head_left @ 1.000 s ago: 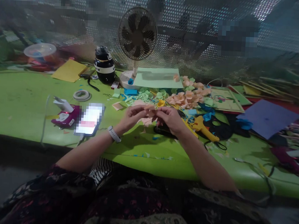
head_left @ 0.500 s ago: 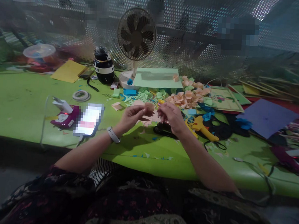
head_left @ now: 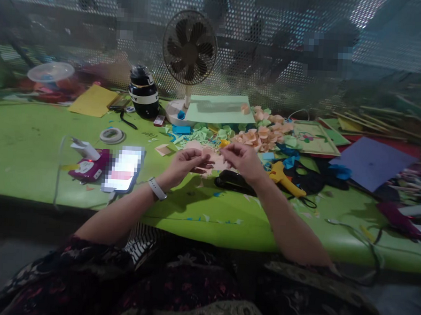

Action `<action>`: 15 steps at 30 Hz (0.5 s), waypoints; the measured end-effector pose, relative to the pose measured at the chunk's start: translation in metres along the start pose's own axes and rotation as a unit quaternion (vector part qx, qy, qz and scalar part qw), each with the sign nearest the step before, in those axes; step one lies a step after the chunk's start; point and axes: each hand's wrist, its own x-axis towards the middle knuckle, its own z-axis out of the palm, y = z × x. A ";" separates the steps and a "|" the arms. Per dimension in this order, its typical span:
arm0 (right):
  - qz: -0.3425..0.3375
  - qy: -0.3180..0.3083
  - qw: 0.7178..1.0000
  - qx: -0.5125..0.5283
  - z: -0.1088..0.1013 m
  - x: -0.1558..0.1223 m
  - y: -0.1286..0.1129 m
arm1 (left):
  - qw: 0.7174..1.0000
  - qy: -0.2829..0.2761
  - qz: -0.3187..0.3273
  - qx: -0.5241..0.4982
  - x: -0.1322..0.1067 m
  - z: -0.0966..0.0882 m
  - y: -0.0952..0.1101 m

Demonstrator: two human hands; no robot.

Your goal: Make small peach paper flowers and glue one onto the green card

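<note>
My left hand (head_left: 189, 165) is closed in a pinch on a small peach paper piece (head_left: 207, 151), held above the table. Close on its right, my right hand (head_left: 241, 160) has its fingertips pressed together; whether anything is between them is too small to make out. A small yellow thing (head_left: 224, 143) shows just behind those fingertips. Below the hands lies pink paper (head_left: 217, 163), partly covered by them. A black stapler-like tool (head_left: 232, 181) rests under my right hand. Behind is a heap of folded peach paper pieces (head_left: 264, 132) with green paper scraps (head_left: 211, 135).
A yellow glue gun (head_left: 286, 179) lies right of my right hand, near a purple sheet (head_left: 375, 162). On the left are a lit phone (head_left: 123, 169), a purple device with a white plug (head_left: 90, 166) and a tape roll (head_left: 112, 135). A fan (head_left: 190, 48) and black jar (head_left: 143, 95) stand behind.
The peach paper piece has turned slightly and dropped a little in my left hand. My right hand stays close to it, fingers still pinched. The view has shifted slightly.
</note>
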 end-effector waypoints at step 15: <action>0.199 -0.031 0.811 -0.550 -0.092 0.031 0.057 | 0.998 0.057 -0.016 -0.036 0.003 -0.005 0.002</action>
